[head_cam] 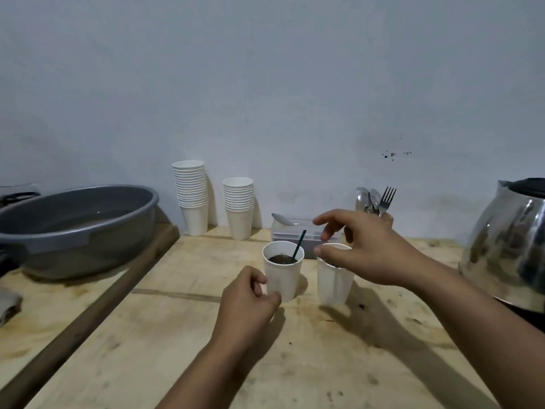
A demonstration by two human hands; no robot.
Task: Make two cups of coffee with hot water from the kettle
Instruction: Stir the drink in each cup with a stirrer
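Two white paper cups stand side by side on the wooden table (pixel 177 335). The left cup (pixel 284 276) holds dark coffee with a dark stirrer (pixel 299 243) leaning in it. My left hand (pixel 247 305) pinches this cup low on its near side. The right cup (pixel 334 283) sits partly under my right hand (pixel 365 249), which hovers over its rim with fingers spread and holding nothing; the cup's contents are hidden. The steel kettle (pixel 507 249) stands at the far right.
Two stacks of paper cups (pixel 191 196) (pixel 238 206) stand against the wall. A clear plastic box (pixel 295 231) with a spoon (pixel 284 219) on top sits behind the cups. A cutlery holder (pixel 377 202) is beside it. A grey basin (pixel 76 225) fills the left.
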